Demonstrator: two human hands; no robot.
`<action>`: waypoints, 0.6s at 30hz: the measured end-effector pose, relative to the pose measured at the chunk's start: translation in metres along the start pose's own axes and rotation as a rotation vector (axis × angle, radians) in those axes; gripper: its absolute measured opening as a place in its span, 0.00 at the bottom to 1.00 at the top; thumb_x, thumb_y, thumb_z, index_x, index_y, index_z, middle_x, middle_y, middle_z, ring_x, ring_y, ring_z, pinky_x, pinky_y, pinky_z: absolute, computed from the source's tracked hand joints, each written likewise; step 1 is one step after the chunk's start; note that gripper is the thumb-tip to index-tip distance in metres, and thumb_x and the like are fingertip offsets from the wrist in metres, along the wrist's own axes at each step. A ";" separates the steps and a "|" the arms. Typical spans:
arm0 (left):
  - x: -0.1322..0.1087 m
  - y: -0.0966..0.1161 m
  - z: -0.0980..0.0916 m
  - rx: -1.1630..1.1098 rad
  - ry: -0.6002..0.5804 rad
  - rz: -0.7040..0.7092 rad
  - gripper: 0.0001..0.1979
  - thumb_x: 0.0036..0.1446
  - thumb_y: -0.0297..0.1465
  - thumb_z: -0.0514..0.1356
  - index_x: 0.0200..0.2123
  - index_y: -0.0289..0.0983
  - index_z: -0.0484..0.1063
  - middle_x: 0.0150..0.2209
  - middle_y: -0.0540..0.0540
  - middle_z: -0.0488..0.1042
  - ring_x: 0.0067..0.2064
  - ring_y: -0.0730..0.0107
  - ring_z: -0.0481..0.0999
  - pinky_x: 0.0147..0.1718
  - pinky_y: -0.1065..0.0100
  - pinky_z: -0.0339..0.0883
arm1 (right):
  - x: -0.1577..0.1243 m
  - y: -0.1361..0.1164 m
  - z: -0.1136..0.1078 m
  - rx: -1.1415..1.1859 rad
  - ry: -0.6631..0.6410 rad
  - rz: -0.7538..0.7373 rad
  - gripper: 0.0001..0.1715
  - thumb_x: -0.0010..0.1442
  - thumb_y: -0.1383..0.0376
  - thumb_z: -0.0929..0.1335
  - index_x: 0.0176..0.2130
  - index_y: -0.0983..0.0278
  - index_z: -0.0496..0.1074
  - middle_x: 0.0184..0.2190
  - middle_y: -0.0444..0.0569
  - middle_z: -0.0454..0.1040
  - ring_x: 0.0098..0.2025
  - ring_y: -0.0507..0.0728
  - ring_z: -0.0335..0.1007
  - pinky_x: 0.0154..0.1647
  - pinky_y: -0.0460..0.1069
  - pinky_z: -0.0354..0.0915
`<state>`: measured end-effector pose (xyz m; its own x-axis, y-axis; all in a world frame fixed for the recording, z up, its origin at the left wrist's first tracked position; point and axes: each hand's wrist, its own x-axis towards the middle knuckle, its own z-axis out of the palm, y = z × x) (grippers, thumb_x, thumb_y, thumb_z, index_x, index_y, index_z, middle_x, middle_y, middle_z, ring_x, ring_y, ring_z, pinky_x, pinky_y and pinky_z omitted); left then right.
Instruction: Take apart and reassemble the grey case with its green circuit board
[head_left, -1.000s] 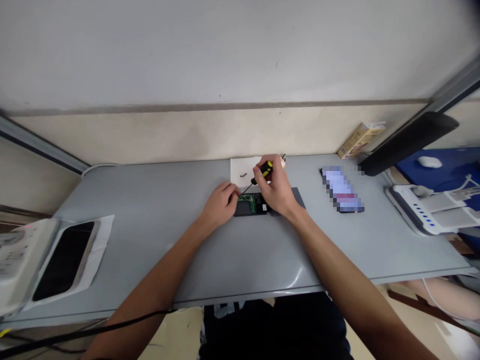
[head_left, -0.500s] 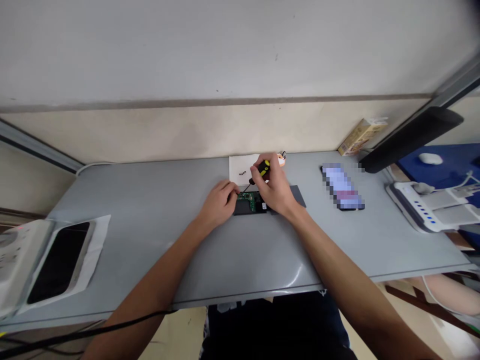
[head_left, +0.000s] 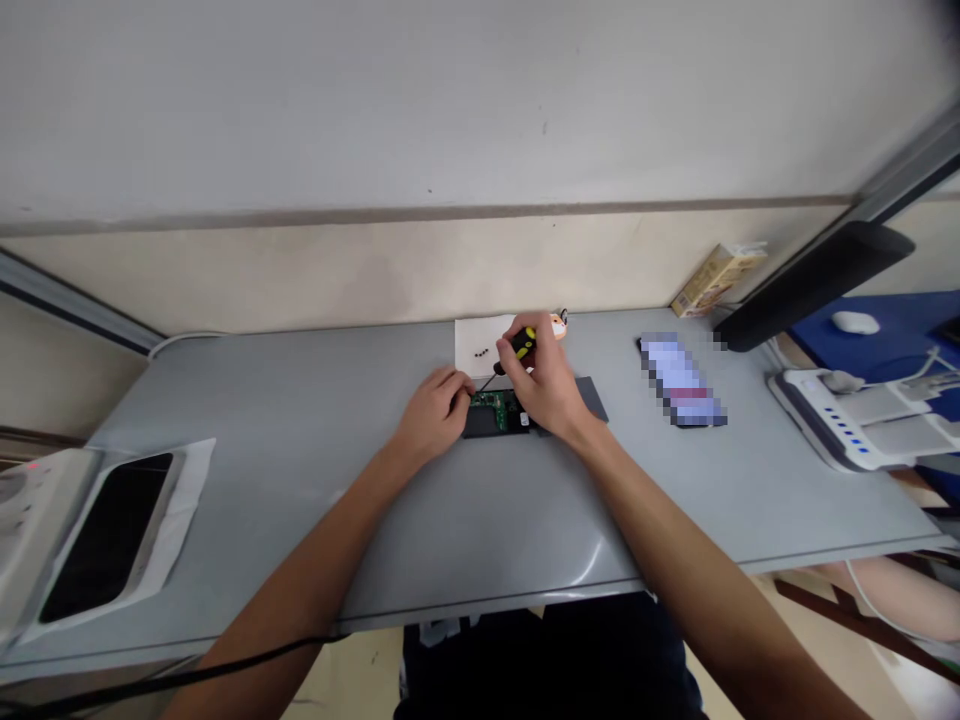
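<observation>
head view: the grey worktop [head_left: 300,430] carries many things around the work. at its left near corner lies a black screen [head_left: 105,535] on a white sheet, partly on a white machine [head_left: 30,510]. a black cable [head_left: 225,668] runs along the near edge under my left arm. near the right edge i see a white unit with blue lights [head_left: 840,425], and a pixelated flat thing [head_left: 681,382] lies between it and the middle. a small carton [head_left: 712,280] leans at the far right corner, beside a black slanted panel [head_left: 817,280]. at the middle of the far edge is a white paper [head_left: 472,335] with some tiny black screws [head_left: 482,352] on it, and a small orange-white figure [head_left: 559,322] is just beside it.

the dark flat device [head_left: 487,422], with its green circuit board [head_left: 491,403] uncovered, lies in the middle of the worktop, a little toward the far edge. a dark plate [head_left: 592,395] shows out from under my right wrist. nothing stands between the camera and the board, only my own hands cover its two ends.

my left hand [head_left: 431,410] is half curled with the fingertips on the left end of the device; if it grips or only presses, i cannot tell. my right hand [head_left: 546,385] is closed around the black and yellow screwdriver [head_left: 523,344], which is tilted, with its thin shaft pointing down at the board near my left fingertips.
</observation>
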<state>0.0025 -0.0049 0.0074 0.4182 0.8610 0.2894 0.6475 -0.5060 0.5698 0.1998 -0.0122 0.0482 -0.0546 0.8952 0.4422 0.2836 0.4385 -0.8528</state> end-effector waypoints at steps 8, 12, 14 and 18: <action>0.000 -0.001 -0.001 0.008 -0.011 0.011 0.09 0.65 0.24 0.51 0.37 0.39 0.70 0.41 0.45 0.74 0.45 0.61 0.74 0.49 0.57 0.69 | 0.000 0.000 0.000 -0.056 0.025 -0.012 0.06 0.71 0.60 0.63 0.45 0.57 0.60 0.38 0.45 0.67 0.34 0.53 0.66 0.36 0.51 0.63; -0.001 -0.004 0.000 0.012 -0.011 0.019 0.09 0.65 0.24 0.51 0.38 0.39 0.70 0.40 0.45 0.73 0.45 0.61 0.74 0.48 0.58 0.69 | 0.000 0.000 0.002 -0.059 0.011 -0.007 0.07 0.71 0.58 0.63 0.45 0.57 0.60 0.38 0.45 0.67 0.33 0.52 0.65 0.35 0.51 0.63; -0.001 -0.006 0.001 0.015 -0.008 0.031 0.09 0.65 0.24 0.51 0.38 0.39 0.70 0.40 0.46 0.73 0.45 0.61 0.73 0.49 0.58 0.69 | -0.001 0.000 0.002 -0.065 0.018 0.002 0.07 0.71 0.58 0.63 0.46 0.57 0.60 0.38 0.45 0.67 0.33 0.52 0.65 0.35 0.51 0.63; -0.001 -0.009 0.002 0.010 -0.011 0.042 0.09 0.65 0.24 0.51 0.39 0.40 0.70 0.40 0.46 0.73 0.45 0.61 0.73 0.49 0.58 0.68 | -0.001 0.000 0.000 -0.071 0.005 -0.013 0.07 0.71 0.58 0.63 0.46 0.57 0.61 0.39 0.47 0.68 0.34 0.53 0.65 0.36 0.51 0.64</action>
<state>-0.0019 -0.0013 0.0004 0.4520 0.8386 0.3041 0.6359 -0.5420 0.5495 0.1996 -0.0126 0.0477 -0.0542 0.8891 0.4545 0.3497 0.4432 -0.8254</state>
